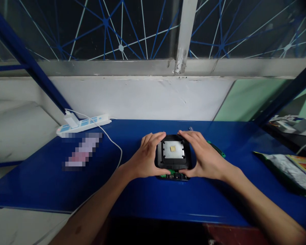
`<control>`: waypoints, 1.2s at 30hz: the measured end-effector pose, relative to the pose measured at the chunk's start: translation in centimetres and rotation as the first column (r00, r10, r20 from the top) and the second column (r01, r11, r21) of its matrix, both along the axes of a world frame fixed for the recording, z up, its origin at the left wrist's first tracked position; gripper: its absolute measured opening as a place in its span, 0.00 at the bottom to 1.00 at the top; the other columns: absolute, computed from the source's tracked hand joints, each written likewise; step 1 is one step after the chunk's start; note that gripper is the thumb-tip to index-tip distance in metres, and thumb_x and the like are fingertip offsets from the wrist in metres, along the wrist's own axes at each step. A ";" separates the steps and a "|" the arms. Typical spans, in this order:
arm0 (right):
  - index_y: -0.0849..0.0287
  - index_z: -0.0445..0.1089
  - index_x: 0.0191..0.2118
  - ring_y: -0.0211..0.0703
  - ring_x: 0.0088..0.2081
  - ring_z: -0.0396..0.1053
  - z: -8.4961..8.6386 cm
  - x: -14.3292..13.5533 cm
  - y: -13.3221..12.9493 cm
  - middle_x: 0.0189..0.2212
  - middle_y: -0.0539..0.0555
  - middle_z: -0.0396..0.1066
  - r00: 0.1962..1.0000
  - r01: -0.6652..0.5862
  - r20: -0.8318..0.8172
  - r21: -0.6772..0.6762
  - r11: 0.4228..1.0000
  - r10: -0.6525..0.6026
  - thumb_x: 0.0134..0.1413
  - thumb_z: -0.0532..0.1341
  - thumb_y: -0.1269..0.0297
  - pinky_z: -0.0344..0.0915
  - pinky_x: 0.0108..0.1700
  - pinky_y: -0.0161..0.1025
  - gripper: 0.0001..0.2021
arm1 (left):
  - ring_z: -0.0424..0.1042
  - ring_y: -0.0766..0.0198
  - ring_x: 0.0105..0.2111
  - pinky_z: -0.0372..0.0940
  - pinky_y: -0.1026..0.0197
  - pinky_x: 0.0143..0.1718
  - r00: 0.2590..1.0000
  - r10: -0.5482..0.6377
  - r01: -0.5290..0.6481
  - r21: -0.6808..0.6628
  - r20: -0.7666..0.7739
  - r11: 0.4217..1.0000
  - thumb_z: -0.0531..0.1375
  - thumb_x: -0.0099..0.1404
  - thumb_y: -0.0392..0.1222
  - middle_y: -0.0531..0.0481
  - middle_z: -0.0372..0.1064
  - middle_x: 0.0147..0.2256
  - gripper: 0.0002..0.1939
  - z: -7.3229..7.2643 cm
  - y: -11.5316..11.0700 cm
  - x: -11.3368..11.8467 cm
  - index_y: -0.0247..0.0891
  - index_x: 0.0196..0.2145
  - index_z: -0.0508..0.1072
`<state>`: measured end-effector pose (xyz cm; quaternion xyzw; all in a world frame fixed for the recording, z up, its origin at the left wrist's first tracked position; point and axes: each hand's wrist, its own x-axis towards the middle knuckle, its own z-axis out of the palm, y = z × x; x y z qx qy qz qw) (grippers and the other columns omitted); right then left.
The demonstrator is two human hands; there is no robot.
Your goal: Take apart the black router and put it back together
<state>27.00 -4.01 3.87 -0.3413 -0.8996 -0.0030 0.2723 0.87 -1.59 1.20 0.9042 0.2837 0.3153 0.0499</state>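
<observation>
Both hands are gripping the same part: black housing (pixel 172 164), sitting around the middle of the blue bench (pixel 206 200), well in from the left and right edges. Left hand (pixel 149 154) is wrapping its left side, right hand (pixel 202 154) is wrapping its right side; fingertips are reaching the far corners, thumbs are bending in at the near end and pointing at each other with a gap between. Can't tell if the housing is resting fully on the bench or being held slightly up. Silver metal plate (pixel 178 154) is facing up inside the dark frame, with a small tan square pad (pixel 172 148) lying near its center. Green circuit board (pixel 171 172) is showing at the near end, by the thumbs. Green tool-like piece (pixel 217 149) is lying just beyond the right hand, partly hidden by it. Toward the bench's far left corner, a white power strip (pixel 89 123) is lying at a slant, with a charger plug (pixel 71 119) sitting in it; white cable (pixel 114 143) is curving across the bench and passing by the left forearm. Pixelated flat item (pixel 83 151) is lying nearer than the strip, details unreadable. Foil bag (pixel 283 170) is lying by the right edge.
</observation>
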 end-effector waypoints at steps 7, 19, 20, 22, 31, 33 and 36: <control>0.62 0.38 0.72 0.69 0.66 0.54 -0.6 0.0 0.0 0.65 0.72 0.55 1.000 0.011 0.021 -0.003 1.000 -0.011 0.50 0.67 0.43 0.57 0.65 0.70 0.54 | 0.60 0.37 0.59 0.57 0.35 0.58 0.997 0.002 -0.006 0.049 0.079 0.999 0.75 0.47 0.47 0.34 0.55 0.62 0.61 0.1 -0.2 0.0 0.44 0.67 0.41; 0.61 0.37 0.73 0.69 0.68 0.53 -0.9 0.4 0.0 0.67 0.71 0.53 1.000 0.014 0.004 -0.075 0.997 -0.014 0.47 0.70 0.46 0.56 0.67 0.68 0.57 | 0.59 0.38 0.58 0.56 0.35 0.58 0.996 0.013 -0.016 0.041 0.087 0.999 0.76 0.44 0.49 0.35 0.56 0.61 0.63 0.1 -0.2 -0.1 0.44 0.67 0.42; 0.60 0.37 0.73 0.69 0.67 0.53 -0.9 0.4 0.0 0.67 0.70 0.54 1.000 0.012 -0.003 -0.070 0.997 -0.013 0.47 0.69 0.46 0.56 0.67 0.69 0.56 | 0.60 0.37 0.58 0.56 0.35 0.57 0.996 0.017 -0.021 0.043 0.086 0.999 0.76 0.44 0.49 0.35 0.56 0.61 0.63 0.1 -0.1 -0.1 0.44 0.67 0.42; 0.60 0.37 0.73 0.70 0.67 0.54 -0.9 0.5 0.0 0.66 0.70 0.54 1.000 0.010 -0.020 -0.057 0.998 -0.011 0.48 0.69 0.46 0.56 0.66 0.69 0.56 | 0.60 0.37 0.58 0.56 0.34 0.57 0.996 0.025 -0.030 0.049 0.083 0.998 0.76 0.43 0.49 0.35 0.56 0.61 0.64 0.0 0.0 -0.1 0.45 0.67 0.42; 0.60 0.37 0.73 0.70 0.65 0.57 -0.8 0.5 0.0 0.65 0.71 0.57 0.999 0.018 -0.050 -0.024 1.000 -0.019 0.48 0.69 0.46 0.60 0.63 0.70 0.55 | 0.59 0.38 0.59 0.56 0.35 0.58 0.997 0.009 -0.017 0.103 0.075 0.995 0.75 0.47 0.48 0.34 0.55 0.62 0.60 0.2 -0.1 0.0 0.45 0.66 0.42; 0.60 0.37 0.73 0.70 0.65 0.58 -0.8 0.5 0.0 0.65 0.70 0.57 0.998 0.010 -0.058 -0.018 1.000 -0.011 0.49 0.68 0.47 0.60 0.63 0.70 0.55 | 0.59 0.38 0.60 0.57 0.35 0.58 0.997 0.002 -0.010 0.112 0.073 0.994 0.75 0.48 0.48 0.33 0.54 0.63 0.59 0.2 -0.1 0.0 0.44 0.66 0.42; 0.60 0.36 0.73 0.69 0.65 0.58 -1.0 0.5 0.0 0.65 0.71 0.58 0.998 0.006 -0.061 -0.002 1.000 -0.006 0.48 0.68 0.47 0.60 0.63 0.70 0.56 | 0.58 0.37 0.61 0.55 0.32 0.60 0.999 0.002 -0.008 0.131 0.042 0.991 0.74 0.50 0.49 0.32 0.54 0.63 0.58 0.4 -0.1 0.0 0.43 0.67 0.41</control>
